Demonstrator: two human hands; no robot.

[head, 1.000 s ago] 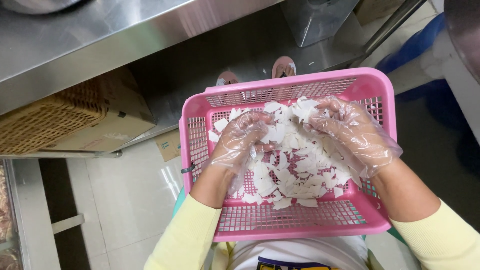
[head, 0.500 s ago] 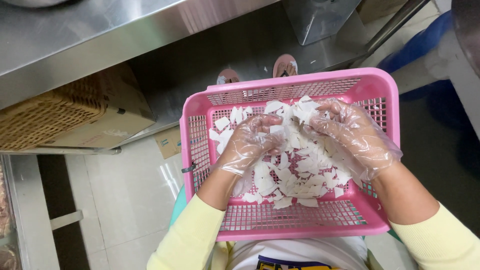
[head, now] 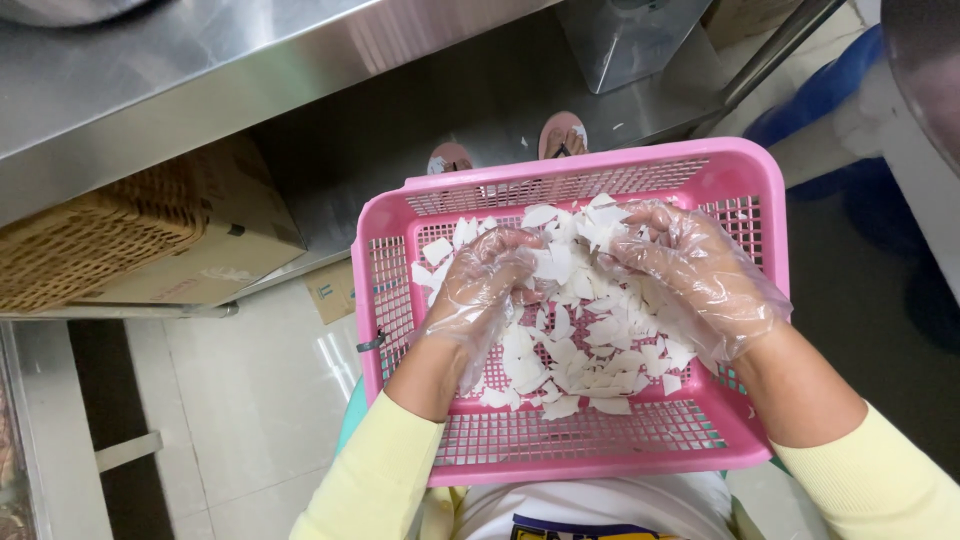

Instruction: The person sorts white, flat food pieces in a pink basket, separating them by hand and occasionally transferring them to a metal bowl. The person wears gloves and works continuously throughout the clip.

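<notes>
- Leftmost, a woven basket sits on the floor under the steel counter, with a cardboard box just beside it on its right.
- Next to the box, a small flat piece of cardboard lies on the pale tiled floor, near the left wall of the pink basket.
- Centre of the view, a pink plastic basket with slotted walls rests on the person's lap, its near rim against the body.
- White flakes, thin and irregular, lie heaped in the middle of the pink basket, with the near strip of its floor bare.
- Left hand, in a clear loose plastic glove, is in the left side of the heap, fingers curled down and pinching some flakes.
- Right hand, gloved the same way, rests on the upper right of the heap, fingers bent and closed loosely over flakes; how firmly it grips I cannot tell.
- Both forearms wear pale yellow sleeves.
- Beyond the far rim of the pink basket, two feet in pink sandals show on the dark floor.
- Far right, a blue shape lies beside the counter's leg.
</notes>
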